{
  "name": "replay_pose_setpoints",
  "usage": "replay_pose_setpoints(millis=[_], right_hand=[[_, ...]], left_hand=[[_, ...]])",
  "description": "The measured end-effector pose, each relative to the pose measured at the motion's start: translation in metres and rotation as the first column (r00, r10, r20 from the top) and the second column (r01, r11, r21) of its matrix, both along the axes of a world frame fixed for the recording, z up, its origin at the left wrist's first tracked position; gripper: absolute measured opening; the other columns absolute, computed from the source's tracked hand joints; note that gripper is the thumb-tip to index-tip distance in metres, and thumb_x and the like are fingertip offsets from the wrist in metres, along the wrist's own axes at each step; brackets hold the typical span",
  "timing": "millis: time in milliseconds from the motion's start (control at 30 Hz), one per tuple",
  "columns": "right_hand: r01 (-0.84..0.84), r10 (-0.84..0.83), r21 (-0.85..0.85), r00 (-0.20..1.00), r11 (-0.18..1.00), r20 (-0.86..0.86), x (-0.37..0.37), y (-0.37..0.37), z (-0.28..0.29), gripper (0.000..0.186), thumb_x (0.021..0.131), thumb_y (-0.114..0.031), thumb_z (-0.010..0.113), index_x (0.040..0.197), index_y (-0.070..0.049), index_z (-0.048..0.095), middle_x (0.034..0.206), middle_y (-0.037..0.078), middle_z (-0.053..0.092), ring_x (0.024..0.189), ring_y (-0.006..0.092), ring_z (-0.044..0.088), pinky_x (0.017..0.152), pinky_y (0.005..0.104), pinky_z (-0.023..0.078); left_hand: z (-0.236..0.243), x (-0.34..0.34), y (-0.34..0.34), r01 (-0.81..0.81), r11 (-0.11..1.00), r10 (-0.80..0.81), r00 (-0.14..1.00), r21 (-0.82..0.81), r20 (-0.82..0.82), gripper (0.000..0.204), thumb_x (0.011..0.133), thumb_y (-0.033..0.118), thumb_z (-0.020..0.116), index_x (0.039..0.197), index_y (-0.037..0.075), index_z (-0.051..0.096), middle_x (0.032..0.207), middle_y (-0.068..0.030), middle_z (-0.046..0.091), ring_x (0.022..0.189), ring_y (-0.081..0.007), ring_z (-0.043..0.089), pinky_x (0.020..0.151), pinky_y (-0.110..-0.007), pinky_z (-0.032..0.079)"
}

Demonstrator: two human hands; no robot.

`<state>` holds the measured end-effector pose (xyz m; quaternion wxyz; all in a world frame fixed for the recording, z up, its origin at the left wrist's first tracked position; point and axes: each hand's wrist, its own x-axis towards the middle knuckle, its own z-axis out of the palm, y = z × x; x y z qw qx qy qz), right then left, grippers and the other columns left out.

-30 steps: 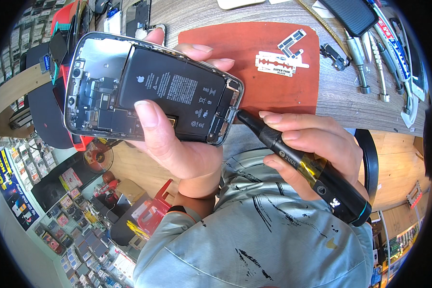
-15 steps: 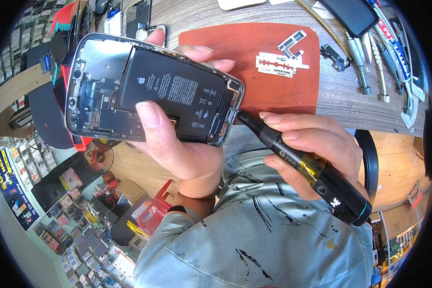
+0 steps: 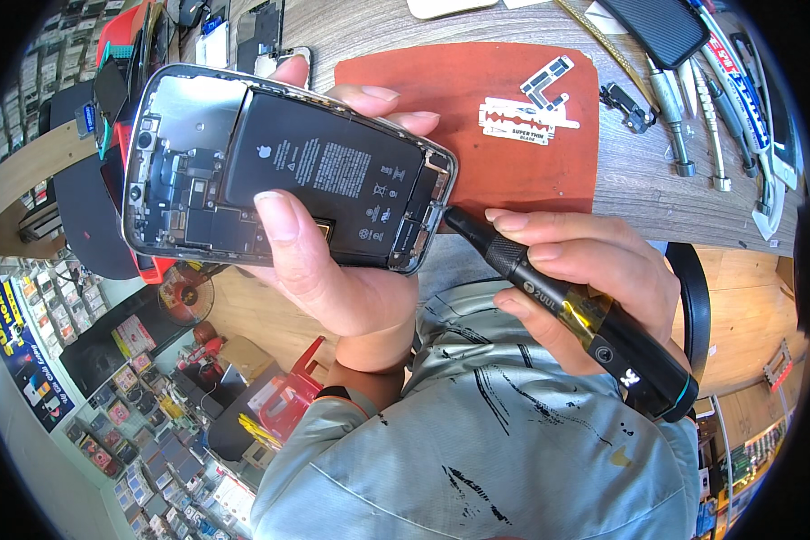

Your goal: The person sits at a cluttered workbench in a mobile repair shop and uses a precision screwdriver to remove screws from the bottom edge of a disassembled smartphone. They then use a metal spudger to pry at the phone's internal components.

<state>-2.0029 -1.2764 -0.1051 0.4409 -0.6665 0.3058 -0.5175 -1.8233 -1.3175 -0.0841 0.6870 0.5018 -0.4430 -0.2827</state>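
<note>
While slanted leftward, right hand (image 3: 616,274) with fingers around black tool (image 3: 556,300), left hand (image 3: 337,288), thumb uppermost, fingers around opened phone (image 3: 288,157).

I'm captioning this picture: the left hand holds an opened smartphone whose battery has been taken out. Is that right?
Not quite: the head view shows the black battery sitting inside the opened smartphone that the left hand holds.

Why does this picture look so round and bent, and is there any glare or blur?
Head view: fisheye distortion curves the blue sign near the dark round rim; head view: glare on the silver panel inside the opened phone, a glint on the black tool; head view: no obvious motion blur.
</note>
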Motion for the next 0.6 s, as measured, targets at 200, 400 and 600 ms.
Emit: replay_pose_setpoints(millis=[200,400,600], right_hand=[[-0.011,0.011,0.009,1.0,1.0,0.007,-0.0005,-0.0003,0.0001,0.053,0.077,0.01,0.088,0.121,0.005,0.06,0.118,0.027,0.069,0.111,0.0397,0.076,0.098,0.0498,0.065],[-0.025,0.024,0.014,1.0,1.0,0.004,-0.0016,-0.0004,0.0005,0.053,0.077,0.009,0.088,0.122,0.005,0.06,0.119,0.027,0.069,0.111,0.0402,0.075,0.098,0.0512,0.064],[-0.031,0.031,0.018,0.999,0.999,0.026,-0.0019,-0.0003,-0.0015,0.054,0.077,0.01,0.088,0.122,0.005,0.059,0.119,0.027,0.069,0.112,0.0402,0.075,0.099,0.0526,0.064]], left_hand=[[0.0001,0.0022,0.001,0.024,1.0,-0.024,1.0,0.01,-0.016,0.075,0.108,0.047,0.034,0.148,-0.015,0.041,0.106,-0.0281,0.07,0.084,-0.0369,0.075,0.076,-0.042,0.066],[-0.0008,0.0027,0.0014,0.025,1.0,-0.025,0.999,0.013,-0.021,0.074,0.108,0.048,0.034,0.149,-0.014,0.041,0.106,-0.0277,0.071,0.085,-0.0373,0.076,0.075,-0.042,0.065],[-0.0002,0.005,0.0027,0.063,0.998,-0.062,0.997,0.023,-0.04,0.074,0.109,0.048,0.034,0.149,-0.014,0.04,0.107,-0.027,0.071,0.086,-0.0375,0.076,0.074,-0.042,0.065]])
